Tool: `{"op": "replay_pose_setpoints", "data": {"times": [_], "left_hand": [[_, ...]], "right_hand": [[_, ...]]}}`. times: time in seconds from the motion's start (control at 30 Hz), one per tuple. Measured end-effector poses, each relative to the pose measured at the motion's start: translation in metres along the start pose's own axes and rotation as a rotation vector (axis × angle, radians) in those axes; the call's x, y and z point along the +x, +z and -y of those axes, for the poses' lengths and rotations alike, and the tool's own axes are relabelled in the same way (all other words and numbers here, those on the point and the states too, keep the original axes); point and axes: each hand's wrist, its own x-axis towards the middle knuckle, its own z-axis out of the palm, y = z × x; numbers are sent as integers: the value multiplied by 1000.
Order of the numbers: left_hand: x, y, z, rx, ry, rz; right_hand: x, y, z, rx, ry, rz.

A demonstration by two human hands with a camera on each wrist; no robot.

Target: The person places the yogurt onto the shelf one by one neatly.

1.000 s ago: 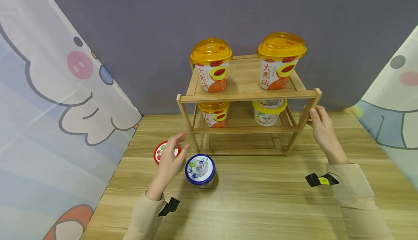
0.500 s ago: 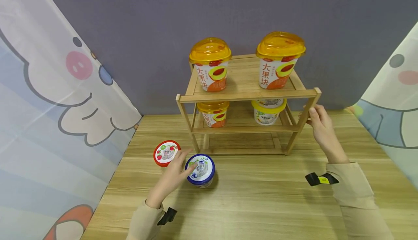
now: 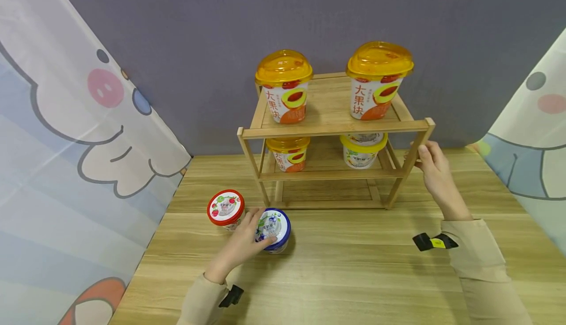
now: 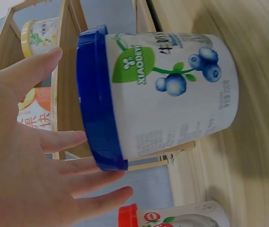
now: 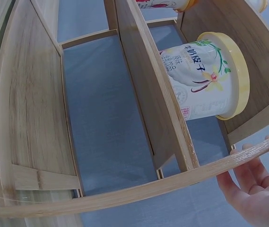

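Note:
My left hand (image 3: 242, 246) is spread over the near left side of a white tub with a blue lid and blueberry print (image 3: 277, 227). In the left wrist view the thumb (image 4: 39, 68) and the fairly straight fingers stand about the blue lid (image 4: 96, 99); the tub stands upright on the table. My right hand (image 3: 435, 170) holds the right front upright of a three-level wooden rack (image 3: 331, 129), its fingers (image 5: 247, 175) bent behind the post in the right wrist view.
Left of the blue-lidded tub stands a red-lidded one (image 3: 226, 207). Two orange-lidded fruit cups (image 3: 287, 101) (image 3: 376, 99) are on the top shelf. The middle shelf bears another orange-lidded cup (image 3: 292, 160) and a yellow-lidded tub (image 3: 360, 158). A grey wall (image 3: 212, 69) rises behind.
My left hand has moved from over the red-lidded tub, right and down, to the blue-lidded tub, uncovering the red lid. The right hand keeps its place on the rack.

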Motion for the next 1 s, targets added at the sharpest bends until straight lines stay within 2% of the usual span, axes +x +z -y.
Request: {"op": "replay_pose_setpoints", "data": {"times": [0.33, 0.67, 1.0], "left_hand": [[3, 11, 6, 26, -1, 7], [3, 14, 6, -23, 0, 25], [10, 16, 8, -44, 28, 36]], "right_hand": [[0, 0, 1, -18, 11, 3], [-1, -1, 1, -56, 24, -3], [0, -1, 2, -63, 21, 6]]}}
